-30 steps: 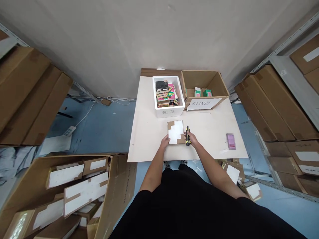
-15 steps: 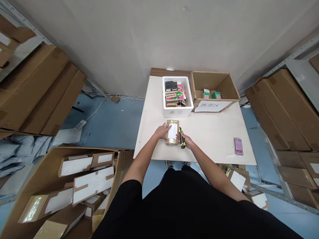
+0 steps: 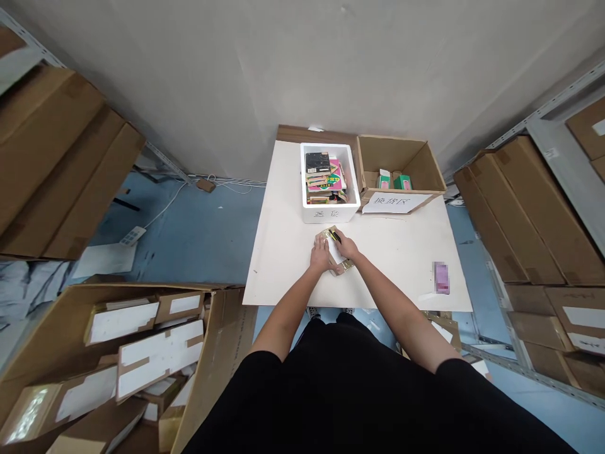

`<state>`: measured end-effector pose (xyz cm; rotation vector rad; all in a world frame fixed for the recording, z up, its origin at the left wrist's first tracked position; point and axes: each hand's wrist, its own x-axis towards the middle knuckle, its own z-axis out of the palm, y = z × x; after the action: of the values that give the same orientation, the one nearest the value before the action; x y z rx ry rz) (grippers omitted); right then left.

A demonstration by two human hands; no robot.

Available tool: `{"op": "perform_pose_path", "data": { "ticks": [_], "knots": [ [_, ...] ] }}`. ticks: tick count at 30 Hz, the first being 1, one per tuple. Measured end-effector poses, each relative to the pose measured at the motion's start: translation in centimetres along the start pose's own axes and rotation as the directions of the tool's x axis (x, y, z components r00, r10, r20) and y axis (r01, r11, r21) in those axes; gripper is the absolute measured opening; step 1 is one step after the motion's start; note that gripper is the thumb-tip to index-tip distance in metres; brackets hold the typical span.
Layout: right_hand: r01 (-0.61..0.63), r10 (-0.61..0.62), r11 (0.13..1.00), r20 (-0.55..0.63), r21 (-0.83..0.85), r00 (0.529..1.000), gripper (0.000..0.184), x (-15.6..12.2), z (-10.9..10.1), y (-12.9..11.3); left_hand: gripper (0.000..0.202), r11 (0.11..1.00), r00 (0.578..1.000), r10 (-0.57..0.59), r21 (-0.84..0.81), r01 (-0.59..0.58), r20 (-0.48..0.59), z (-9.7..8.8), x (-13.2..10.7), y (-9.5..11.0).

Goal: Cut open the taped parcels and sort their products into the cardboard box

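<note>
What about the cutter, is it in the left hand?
No, the right hand holds the cutter, while the left hand rests on the taped parcel.

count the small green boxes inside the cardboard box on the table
2: one green box left of centre inside the cardboard box, another green box just to its right. Others may be hidden lower inside.

You can read 换货区 on the sign [image 3: 396,202] of the far right brown box [image 3: 397,149]. Your white box [image 3: 348,214] has two blurry marks [image 3: 319,214].
</note>
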<state>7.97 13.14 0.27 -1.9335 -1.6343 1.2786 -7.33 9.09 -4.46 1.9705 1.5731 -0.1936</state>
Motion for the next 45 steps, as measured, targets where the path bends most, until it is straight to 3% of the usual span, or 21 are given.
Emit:
{"op": "perform_pose_path", "data": {
  "ticks": [4,8,11,14,20,26,30,33,36,40,43,45],
  "knots": [
    [0.025,-0.022,0.996,0.025,-0.087,0.999,0.050,2.0,1.5,-1.0,0.162,0.997,0.999,-0.024,-0.075,0.027,0.033,0.2,0.5,-0.1],
    [0.001,0.002,0.997,0.044,-0.072,0.999,0.047,2.2,2.4,-0.8,0.158,0.999,0.998,-0.031,-0.042,0.033,0.047,0.4,0.1,-0.6],
    [-0.023,0.026,0.998,0.043,-0.054,0.999,0.045,1.5,2.4,-0.3,0.160,0.999,0.999,-0.040,-0.035,0.041,0.034,0.3,-0.2,-0.6],
    [-0.034,0.042,0.987,0.049,-0.155,0.998,0.045,0.4,2.3,0.2,0.159,0.998,0.999,-0.039,-0.046,0.040,0.015,0.2,-0.3,-0.6],
    [-0.118,0.123,0.981,0.024,-0.152,0.992,0.061,-1.9,1.2,1.2,0.157,0.998,0.998,-0.056,-0.027,0.057,0.023,-0.2,-0.6,-0.7],
    [-0.231,0.243,0.963,0.070,-0.141,0.968,0.055,-5.9,-0.9,5.3,0.159,0.994,0.997,-0.076,-0.081,0.077,0.016,-0.4,-0.6,-0.6],
    [-0.293,0.295,0.956,0.095,-0.032,0.951,0.034,-9.2,-3.1,9.3,0.155,0.992,0.997,-0.078,-0.098,0.076,-0.020,-0.2,-0.7,0.0],
    [-0.310,0.307,0.947,0.050,0.086,0.950,0.027,-10.8,-5.1,11.7,0.142,0.992,0.994,-0.096,-0.088,0.091,-0.050,0.4,-1.0,1.3],
    [-0.254,0.270,0.961,-0.165,0.112,0.949,0.055,-10.7,-6.3,12.5,0.139,0.983,0.982,-0.167,-0.097,0.158,-0.087,1.7,-1.6,3.9],
    [-0.280,0.319,0.946,-0.307,0.165,0.897,0.092,-7.5,-6.5,11.5,0.128,0.969,0.976,-0.195,-0.176,0.176,-0.096,4.4,-2.5,8.3],
    [-0.356,0.375,0.927,-0.350,0.120,0.859,0.097,-4.6,-7.3,11.1,0.108,0.970,0.983,-0.155,-0.206,0.132,-0.095,6.2,-3.0,11.1],
    [-0.335,0.359,0.933,-0.349,0.129,0.865,0.096,-3.4,-8.3,11.4,0.098,0.968,0.983,-0.162,-0.205,0.141,-0.088,6.8,-3.1,12.1]
  ]
}}
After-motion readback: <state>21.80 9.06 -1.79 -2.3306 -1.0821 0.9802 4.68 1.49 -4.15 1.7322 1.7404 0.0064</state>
